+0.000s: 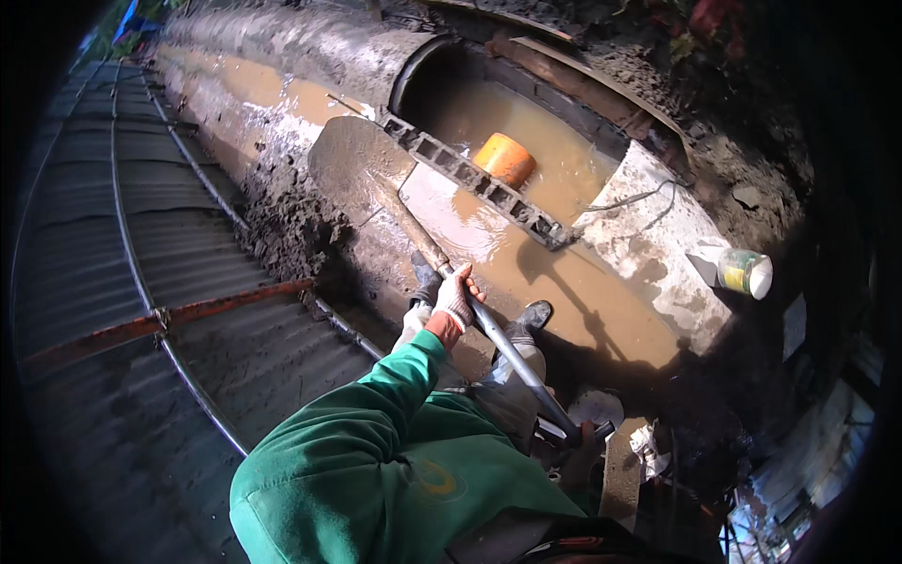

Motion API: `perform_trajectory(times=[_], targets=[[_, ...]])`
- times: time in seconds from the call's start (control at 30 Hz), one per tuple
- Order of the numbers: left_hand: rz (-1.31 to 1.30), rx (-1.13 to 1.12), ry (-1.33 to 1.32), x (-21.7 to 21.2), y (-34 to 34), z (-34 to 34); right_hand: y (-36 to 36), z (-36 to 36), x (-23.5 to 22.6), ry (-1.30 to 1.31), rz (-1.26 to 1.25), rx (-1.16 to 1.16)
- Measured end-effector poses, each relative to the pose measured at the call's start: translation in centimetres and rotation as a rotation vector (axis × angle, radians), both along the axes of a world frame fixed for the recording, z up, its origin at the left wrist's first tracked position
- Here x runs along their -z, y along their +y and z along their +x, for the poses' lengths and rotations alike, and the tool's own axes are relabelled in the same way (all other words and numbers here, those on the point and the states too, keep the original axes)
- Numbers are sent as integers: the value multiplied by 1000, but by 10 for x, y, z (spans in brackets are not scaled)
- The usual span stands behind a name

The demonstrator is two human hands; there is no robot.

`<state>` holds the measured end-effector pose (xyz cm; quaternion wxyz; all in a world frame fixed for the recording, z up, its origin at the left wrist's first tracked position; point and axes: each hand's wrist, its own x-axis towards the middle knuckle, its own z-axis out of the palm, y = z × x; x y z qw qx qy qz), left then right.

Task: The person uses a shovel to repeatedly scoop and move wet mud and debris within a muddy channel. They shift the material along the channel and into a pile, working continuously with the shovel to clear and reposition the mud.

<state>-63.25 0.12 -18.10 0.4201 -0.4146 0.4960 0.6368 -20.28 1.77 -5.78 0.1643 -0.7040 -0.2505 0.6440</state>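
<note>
A long shovel (512, 357) slants across the view, its broad muddy blade (352, 160) up ahead over the trench edge. My left hand (456, 299), in a whitish glove with bare fingertips, is closed around the shaft just below the blade's socket. In deep shadow near my body, my right hand (584, 451) grips the dark end of the handle; its fingers show only in part. My left sleeve is green. Beyond the blade, a grey perforated bar (470, 177) lies across muddy water, beside an orange cylindrical container (505, 160).
A large concrete pipe (310, 47) opens onto brown water (611, 315). Corrugated sheeting (103, 254) with metal rods lines the left, crossed by a rusty bar (178, 320). At right are a pale slab (658, 244) and a clear jar (745, 273). My boots (536, 317) stand by the water.
</note>
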Motion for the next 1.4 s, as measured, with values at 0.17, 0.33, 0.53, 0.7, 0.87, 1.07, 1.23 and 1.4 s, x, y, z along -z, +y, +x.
perform_trajectory(times=[0.17, 0.33, 0.53, 0.7, 0.87, 1.07, 1.23, 1.4], targets=[[-52, -162, -30, 48, -104, -53, -23, -101, -37, 184, -422, -44], [19, -155, -160, 109, -168, -112, -62, -216, -76, -8, -263, -325], [-8, -186, -281, 224, -187, -132, -74, -300, -48, -105, -297, -214], [-46, -222, -351, 312, -141, -101, -48, -306, 23, -196, -175, -243], [81, -390, -487, 312, -124, -145, -36, -384, 38, -385, -25, -368], [28, -386, -356, 377, -278, -418, -135, -606, 161, -278, 562, -897], [45, -368, -304, 458, -261, -446, -116, -596, 259, -221, -83, -498], [-118, -314, -118, 507, -237, -394, -76, -505, 413, -230, -300, -328]])
